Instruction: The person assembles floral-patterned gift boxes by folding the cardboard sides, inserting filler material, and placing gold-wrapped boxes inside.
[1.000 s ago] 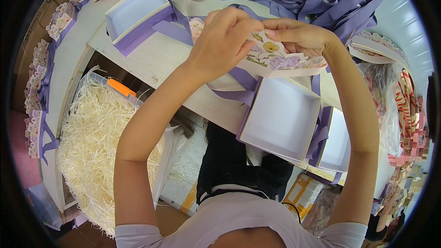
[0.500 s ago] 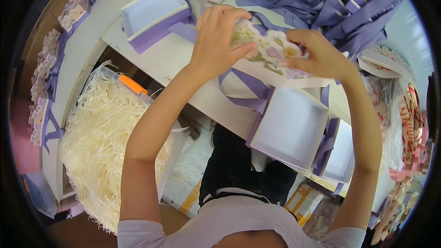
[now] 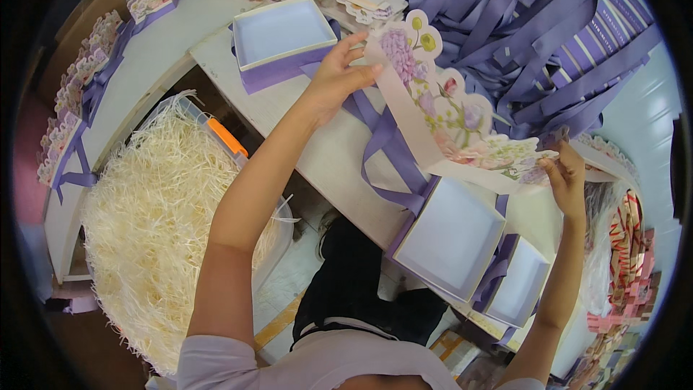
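Card with a scalloped, flower-printed panel is held bent in the air above the table, between two hands. The left hand has its grip pinching the card's left end; the right hand has its grip pinching the right end, thumb against fingers. By the table's near edge sits a large open box, a smaller open box just beside it. A purple-sided box stands near the table's left corner; purple ribbons heap along the far edge.

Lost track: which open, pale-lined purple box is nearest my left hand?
The rectangular purple box at upper left; two others sit farther off, lower right.
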Demonstrator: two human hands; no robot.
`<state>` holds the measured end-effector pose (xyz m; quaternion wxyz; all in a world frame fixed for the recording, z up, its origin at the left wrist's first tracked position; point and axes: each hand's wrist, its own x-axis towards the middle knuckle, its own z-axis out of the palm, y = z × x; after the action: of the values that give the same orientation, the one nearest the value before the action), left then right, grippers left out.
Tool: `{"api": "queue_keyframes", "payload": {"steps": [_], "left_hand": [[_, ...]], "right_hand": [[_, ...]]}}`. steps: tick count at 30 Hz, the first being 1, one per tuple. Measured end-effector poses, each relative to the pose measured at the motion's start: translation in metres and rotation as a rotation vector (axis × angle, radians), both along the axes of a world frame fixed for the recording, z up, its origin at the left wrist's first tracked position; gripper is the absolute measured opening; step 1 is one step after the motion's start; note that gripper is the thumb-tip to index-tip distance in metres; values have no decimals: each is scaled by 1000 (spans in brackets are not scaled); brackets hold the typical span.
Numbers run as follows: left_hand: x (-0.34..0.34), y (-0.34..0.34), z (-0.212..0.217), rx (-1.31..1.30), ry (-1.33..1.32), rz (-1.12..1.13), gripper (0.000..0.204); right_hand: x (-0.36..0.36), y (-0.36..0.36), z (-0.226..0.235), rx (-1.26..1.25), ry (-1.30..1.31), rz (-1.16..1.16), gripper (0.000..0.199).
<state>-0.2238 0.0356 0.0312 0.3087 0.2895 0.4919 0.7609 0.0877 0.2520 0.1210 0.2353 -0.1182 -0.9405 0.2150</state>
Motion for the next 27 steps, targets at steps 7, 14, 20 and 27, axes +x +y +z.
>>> {"api": "queue_keyframes", "payload": {"steps": [7,14,20,27], "left_hand": [[10,-47,35,158,238,248,12],[69,-78,53,116,383,189,27],[71,-73,59,499,72,-363,56],[69,-52,52,560,215,-312,51]], "right_hand": [[-44,-9,-10,680,291,-362,23],[-125,-173,-4,339,506,367,59],[-155,-166,3,-217,376,657,59],[-151,-149,11,-243,239,692,49]]}}
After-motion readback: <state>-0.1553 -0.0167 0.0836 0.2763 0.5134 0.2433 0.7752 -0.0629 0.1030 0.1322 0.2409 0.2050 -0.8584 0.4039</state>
